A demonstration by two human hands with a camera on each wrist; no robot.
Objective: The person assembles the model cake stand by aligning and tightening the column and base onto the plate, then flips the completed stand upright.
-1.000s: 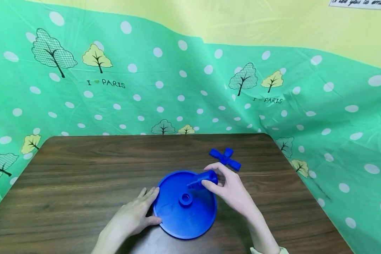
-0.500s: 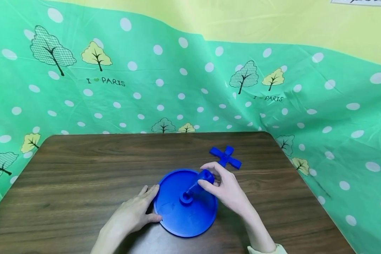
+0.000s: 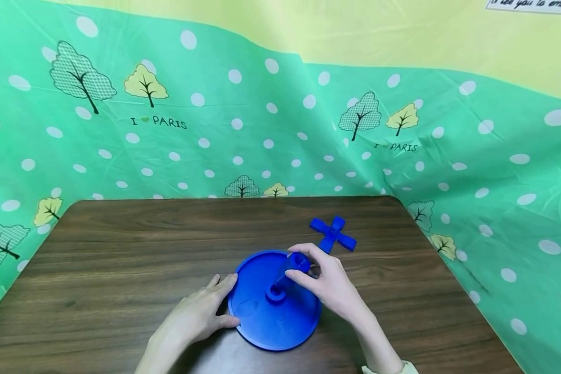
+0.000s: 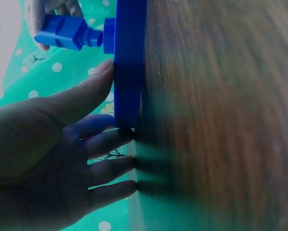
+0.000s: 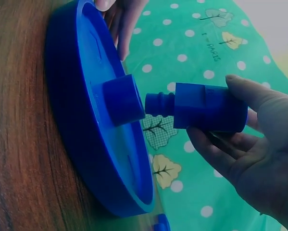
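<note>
A round blue plastic disc (image 3: pixel 262 332) with a raised rim lies on the wooden table, and a hollow collar (image 5: pixel 119 100) rises from its centre. My left hand (image 3: pixel 201 314) rests at the disc's left side with thumb and fingertips against the rim, its fingers fairly straight. Between the thumb and fingers of my right hand (image 3: pixel 334 283) I hold a blue plastic fitting (image 5: pixel 208 108), with a wide faceted body and a narrow ridged tip. That tip points at the collar's mouth; in the right wrist view it sits right at the opening, nearly in line with it.
Beyond my right hand, a blue four-armed cross piece (image 3: pixel 334 234) lies on the dark wood-grain table (image 3: pixel 121 249). A green and yellow cloth (image 3: pixel 243 104) printed with dots and trees hangs behind the table and along its right side.
My right hand has brought the fitting left and toward the disc's centre, tipping it more upright over the collar. My left hand has stayed at the rim.
</note>
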